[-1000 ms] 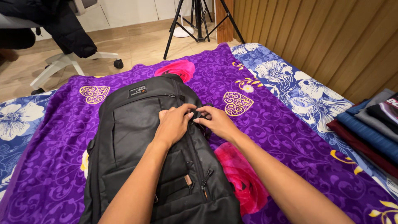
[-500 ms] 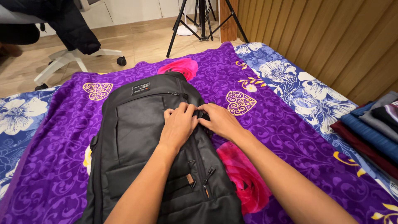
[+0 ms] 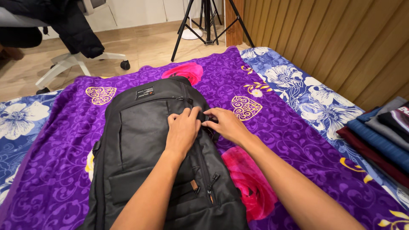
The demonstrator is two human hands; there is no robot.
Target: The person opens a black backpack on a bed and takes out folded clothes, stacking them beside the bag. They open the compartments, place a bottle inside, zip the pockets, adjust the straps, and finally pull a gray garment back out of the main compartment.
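The black backpack (image 3: 145, 145) lies flat on the purple blanket (image 3: 277, 127), mid-bed. The left hand (image 3: 183, 130) presses flat, fingers spread, on its front; the right hand (image 3: 226, 123), at its three o'clock, pinches something small at the side zipper. Best hold the fabric taut and pull straight along the track.

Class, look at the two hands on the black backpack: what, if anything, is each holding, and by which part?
Both hands meet at the black backpack's right upper edge. The right hand pinches a small dark piece there, seemingly a zipper pull; the left hand presses flat on the fabric beside it.

Wood-slat wall (image 3: 341, 38), tan floor (image 3: 140, 47), white office chair (image 3: 72, 61), tripod (image 3: 208, 21)
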